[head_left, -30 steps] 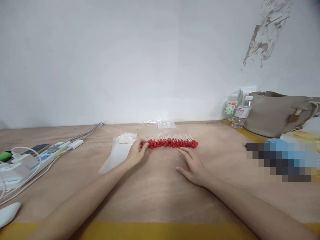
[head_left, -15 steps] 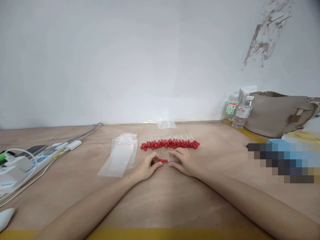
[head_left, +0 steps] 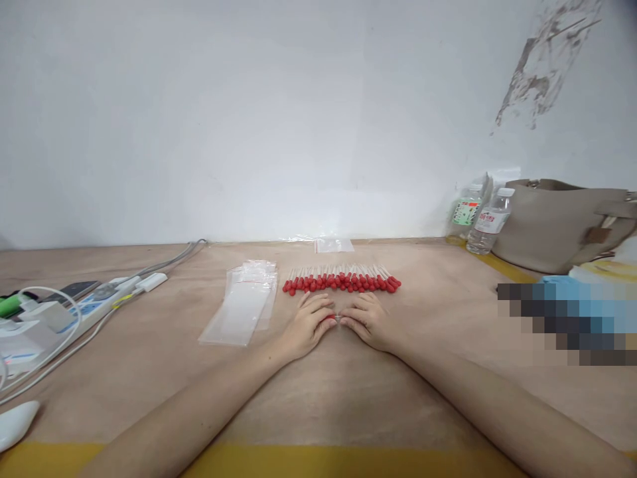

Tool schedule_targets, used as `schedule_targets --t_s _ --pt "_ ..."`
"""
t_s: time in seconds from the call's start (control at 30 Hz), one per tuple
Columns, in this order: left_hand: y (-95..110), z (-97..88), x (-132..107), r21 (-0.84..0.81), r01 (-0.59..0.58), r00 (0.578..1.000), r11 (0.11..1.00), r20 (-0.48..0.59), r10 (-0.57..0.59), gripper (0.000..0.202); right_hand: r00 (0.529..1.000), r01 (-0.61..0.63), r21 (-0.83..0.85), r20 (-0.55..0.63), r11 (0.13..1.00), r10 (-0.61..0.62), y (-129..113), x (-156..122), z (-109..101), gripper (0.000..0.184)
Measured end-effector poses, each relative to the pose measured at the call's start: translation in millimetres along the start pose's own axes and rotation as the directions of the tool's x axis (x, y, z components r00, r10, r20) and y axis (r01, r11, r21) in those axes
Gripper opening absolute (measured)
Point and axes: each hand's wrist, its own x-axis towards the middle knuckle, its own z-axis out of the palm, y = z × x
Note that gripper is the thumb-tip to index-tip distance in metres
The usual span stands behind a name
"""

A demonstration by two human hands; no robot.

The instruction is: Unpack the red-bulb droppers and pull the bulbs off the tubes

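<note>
A row of several red-tipped clear sticks (head_left: 341, 281) lies across the middle of the wooden table (head_left: 318, 392). Just in front of it my left hand (head_left: 309, 323) and my right hand (head_left: 365, 320) meet, fingertips pinched on the two ends of one red-tipped stick (head_left: 332, 319). Only a bit of its red tip shows between the fingers. A stack of clear zip bags (head_left: 242, 303) lies to the left of my left hand.
A power strip with plugs and cables (head_left: 74, 309) lies at the left, a white object (head_left: 14, 425) at the near left edge. Two water bottles (head_left: 480, 211) and a beige bag (head_left: 562, 222) stand at the back right. A small clear bag (head_left: 334, 245) lies by the wall.
My left hand took one stick from the row's left end and brought it forward. My right hand came in to grip its other end, and both hands have closed together on it.
</note>
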Motion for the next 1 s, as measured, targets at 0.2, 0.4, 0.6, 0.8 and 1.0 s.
schedule_targets --t_s 0.2,0.4,0.6,0.8,1.0 --pt "2 -6.8 1 0.104 -0.054 0.997 0.993 0.066 0.048 0.022 0.996 0.076 0.125 -0.063 0.989 -0.069 -2 -2 5 0.025" --pt "6 -16.3 1 0.181 -0.129 0.988 0.975 0.108 0.111 0.022 0.998 0.065 0.149 -0.005 0.987 -0.065 -4 -5 1 0.026" --pt "9 -16.8 0 0.176 -0.128 0.985 0.976 0.134 0.105 0.025 0.997 0.074 0.129 -0.008 0.989 -0.074 -6 -9 2 0.023" --pt "4 -21.4 -4 0.13 -0.098 0.987 0.987 0.143 0.079 0.024 0.997 0.079 0.116 0.0 0.99 -0.08 -4 -12 -2 0.024" --pt "-38 -45.3 -31 0.188 0.228 0.973 0.955 -0.01 -0.23 0.027 0.947 -0.306 0.036 -0.095 0.951 0.308 35 -37 -29 0.032"
